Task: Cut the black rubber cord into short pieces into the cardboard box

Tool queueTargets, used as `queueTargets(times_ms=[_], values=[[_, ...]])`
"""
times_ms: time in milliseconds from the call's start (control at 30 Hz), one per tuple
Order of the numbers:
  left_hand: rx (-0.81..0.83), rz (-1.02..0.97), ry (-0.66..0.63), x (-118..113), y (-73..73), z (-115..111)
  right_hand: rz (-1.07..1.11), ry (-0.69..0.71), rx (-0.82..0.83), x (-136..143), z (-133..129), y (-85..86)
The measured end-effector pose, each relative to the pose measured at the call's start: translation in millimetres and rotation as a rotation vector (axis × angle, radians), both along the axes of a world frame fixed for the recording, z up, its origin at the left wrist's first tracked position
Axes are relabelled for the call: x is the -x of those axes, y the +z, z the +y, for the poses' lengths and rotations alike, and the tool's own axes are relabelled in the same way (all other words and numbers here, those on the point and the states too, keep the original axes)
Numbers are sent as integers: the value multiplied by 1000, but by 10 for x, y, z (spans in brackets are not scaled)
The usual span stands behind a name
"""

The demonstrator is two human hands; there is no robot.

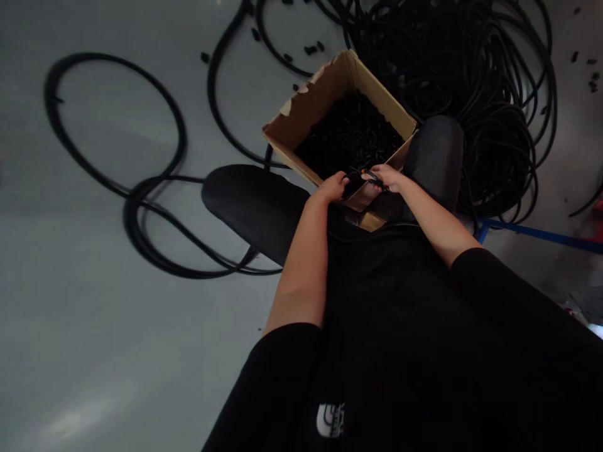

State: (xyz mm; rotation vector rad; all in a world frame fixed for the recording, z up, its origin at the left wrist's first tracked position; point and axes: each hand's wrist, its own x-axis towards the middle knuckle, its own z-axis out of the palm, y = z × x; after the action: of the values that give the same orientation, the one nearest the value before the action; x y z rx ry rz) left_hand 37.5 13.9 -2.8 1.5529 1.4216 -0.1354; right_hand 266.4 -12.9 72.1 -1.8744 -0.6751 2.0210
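Observation:
My left hand (335,186) is closed at the near edge of an open cardboard box (308,100), with the black hose (351,173) pinched in its fingers. Close beside it, my right hand (385,177) grips a small black hand tool (374,180) with an orange spot, which looks like cutters. The tool and the hose meet, or nearly meet, over the box's near rim. Short black cut pieces (358,129) fill the bottom of the box. My fingers partly hide the tool's jaws and the hose end.
The box stands between my knees. A large tangled heap of black hose (499,125) lies beyond my right knee. Loose hose loops (181,138) spread over the grey floor (94,326) at left. Several stray black pieces (309,49) lie around. A blue bar (541,233) runs at right.

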Motion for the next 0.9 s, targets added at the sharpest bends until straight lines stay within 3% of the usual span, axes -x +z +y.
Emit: queueTargets(times_ms=[467, 667, 900], values=[[78, -161, -37, 62, -35, -3, -4, 16, 34, 62, -57, 1], [47, -80, 23, 24, -14, 27, 9, -24, -19, 55, -35, -116], [7, -6, 87, 6, -14, 52, -35, 19, -46, 65, -19, -111]])
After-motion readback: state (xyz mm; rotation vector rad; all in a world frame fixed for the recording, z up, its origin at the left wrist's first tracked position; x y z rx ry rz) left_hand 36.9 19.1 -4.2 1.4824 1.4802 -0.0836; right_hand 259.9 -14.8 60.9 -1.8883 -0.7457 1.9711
